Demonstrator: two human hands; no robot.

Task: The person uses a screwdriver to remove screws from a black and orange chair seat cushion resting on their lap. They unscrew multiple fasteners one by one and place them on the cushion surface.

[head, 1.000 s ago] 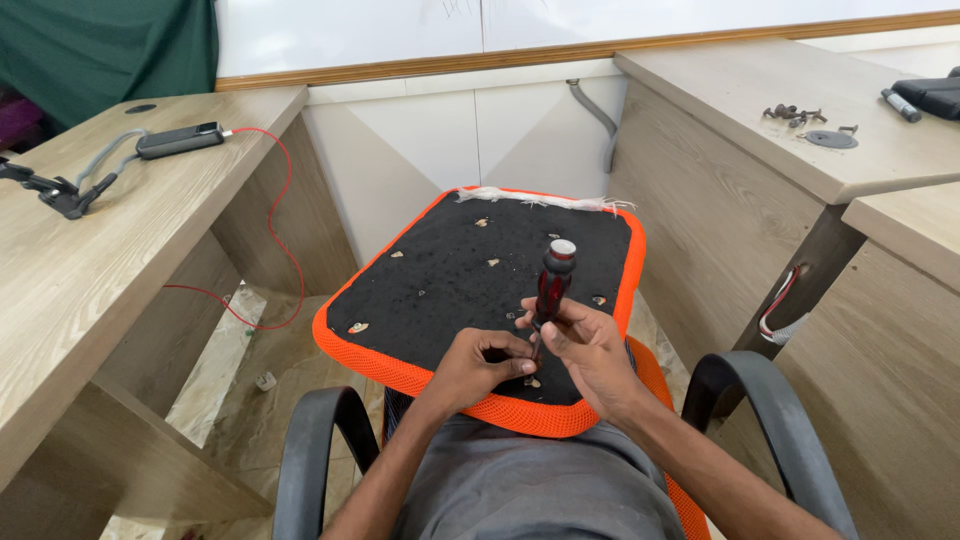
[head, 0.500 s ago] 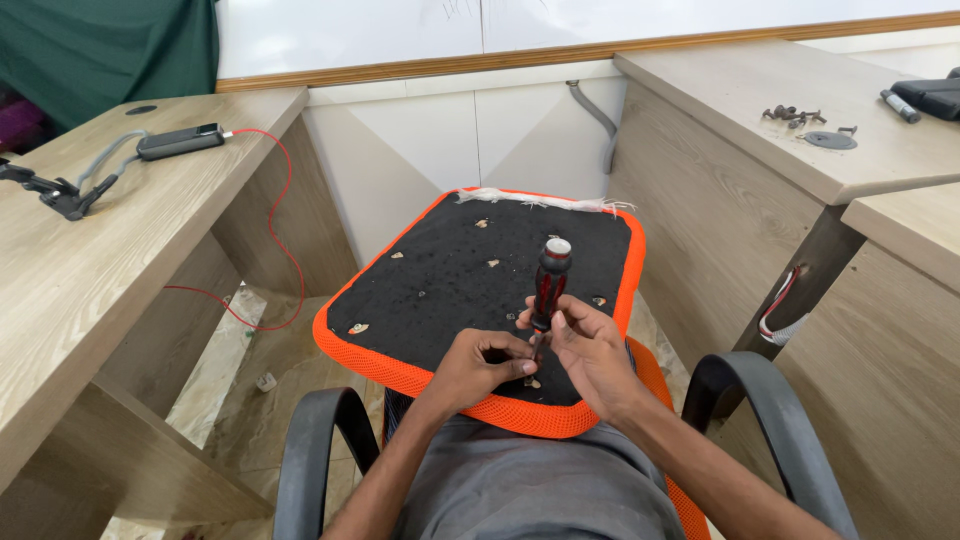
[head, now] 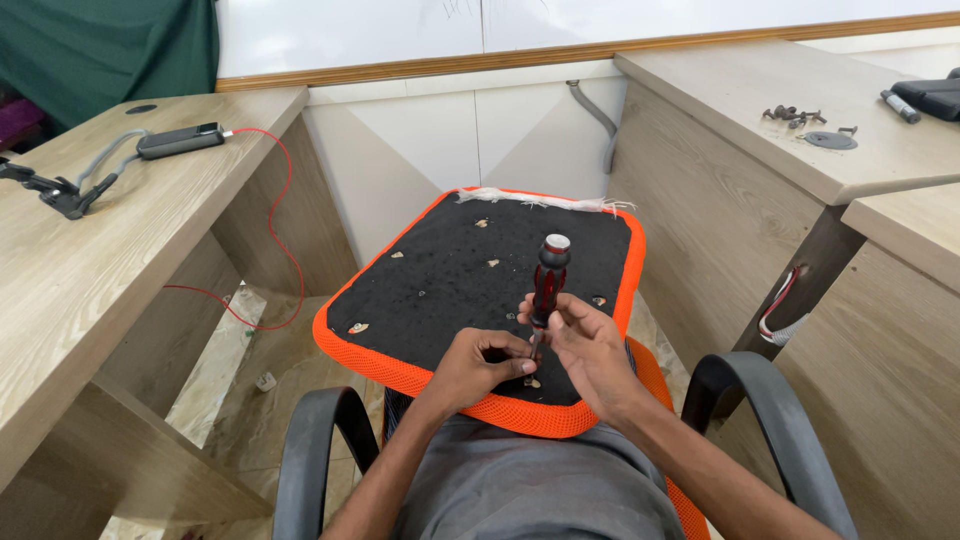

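Observation:
An upturned chair seat with a black underside and orange mesh rim rests on my lap. A red and black screwdriver stands upright on it near the front edge. My right hand is wrapped around the lower part of its handle. My left hand pinches at the tip of the shaft, fingers closed around a small fitting on the black surface. Several small metal fittings dot the black underside.
Black chair armrests flank my lap. A wooden desk on the left carries a dark device with a red cable. A wooden desk on the right holds loose screws and a round metal plate.
Both hands stay at the screwdriver's base with only slight finger shifts. The screwdriver remains upright in the same spot.

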